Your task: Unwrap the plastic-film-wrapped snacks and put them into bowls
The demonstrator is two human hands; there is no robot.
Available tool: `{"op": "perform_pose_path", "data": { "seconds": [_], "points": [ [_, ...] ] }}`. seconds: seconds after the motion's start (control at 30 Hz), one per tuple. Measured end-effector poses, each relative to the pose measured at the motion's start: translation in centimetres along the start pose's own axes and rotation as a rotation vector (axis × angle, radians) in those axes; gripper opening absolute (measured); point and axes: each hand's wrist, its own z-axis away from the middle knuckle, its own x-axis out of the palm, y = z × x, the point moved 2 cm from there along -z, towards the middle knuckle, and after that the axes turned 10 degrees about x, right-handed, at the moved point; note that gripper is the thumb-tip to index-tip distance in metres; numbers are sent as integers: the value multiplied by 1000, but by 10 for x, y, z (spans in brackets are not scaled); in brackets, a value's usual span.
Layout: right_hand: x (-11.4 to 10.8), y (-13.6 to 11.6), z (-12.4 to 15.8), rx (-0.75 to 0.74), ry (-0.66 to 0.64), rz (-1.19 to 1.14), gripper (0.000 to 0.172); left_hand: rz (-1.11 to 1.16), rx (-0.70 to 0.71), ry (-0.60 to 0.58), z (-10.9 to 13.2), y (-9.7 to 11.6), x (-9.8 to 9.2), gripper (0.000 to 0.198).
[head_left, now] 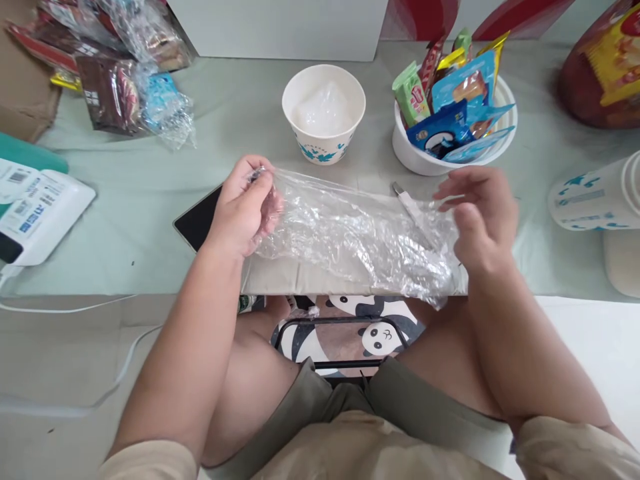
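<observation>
Far side of table [125, 220]: blue-printed paper cup [325, 148], clear plastic inside. Just right: white bowl [415, 157] crammed with snack packets [453, 100]. Upper left: wrapped snacks [120, 80]. Left edge: white labelled device [40, 213]. Right edge: stacked cups [595, 193] lying sideways.

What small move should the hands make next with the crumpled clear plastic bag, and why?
Probably pinch the right end of the crumpled clear plastic bag with the right hand. The left hand pinches its left end, but the right hand's fingers curl loosely over the other end with no clear grip, and the bag sags wrinkled between them.
</observation>
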Motion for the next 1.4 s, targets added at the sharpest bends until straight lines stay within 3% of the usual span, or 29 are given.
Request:
{"op": "perform_pose_path", "data": {
  "seconds": [0.1,0.2,0.27,0.37,0.47,0.57,0.63,0.73,0.8,0.9,1.0,1.1,1.2,1.3,1.4],
  "points": [
    [-6,-7,-9,-102,117,-141,47,-30,-133,-117,1,2,3,23],
    [4,-15,-14,46,59,-237,44,-71,-231,-218,4,2,8,18],
    [24,-18,-10,233,-120,-332,52,-72,-254,-309,7,1,14,16],
    [62,-22,6,444,-551,-294,67,-80,-244,-442,11,-1,20,15],
    [82,-24,22,532,-898,-25,46,-178,-217,-451,10,-4,17,15],
    [78,-25,25,581,-1015,65,29,-225,-115,-377,2,-6,7,13],
    [71,-24,21,600,-982,43,25,-129,-49,-249,-4,-6,1,13],
    [66,-21,16,599,-740,-103,18,169,-10,-43,-3,-8,2,27],
    [67,-17,14,575,-542,-254,17,339,-53,-72,6,-11,13,45],
    [73,-13,15,543,-381,-371,16,420,-199,-272,26,-18,37,65],
    [77,-8,16,517,-299,-377,19,328,-295,-400,42,-25,51,57],
    [77,-2,16,479,-231,-375,23,196,-218,-292,46,-25,49,29],
    [76,7,18,474,-211,-319,25,137,-78,-157,43,-23,40,20],
    [73,11,21,380,-203,-240,46,97,27,-97,40,-24,33,28],
    [70,4,24,220,-240,-142,67,22,185,-107,41,-26,30,66]
  ]
}}
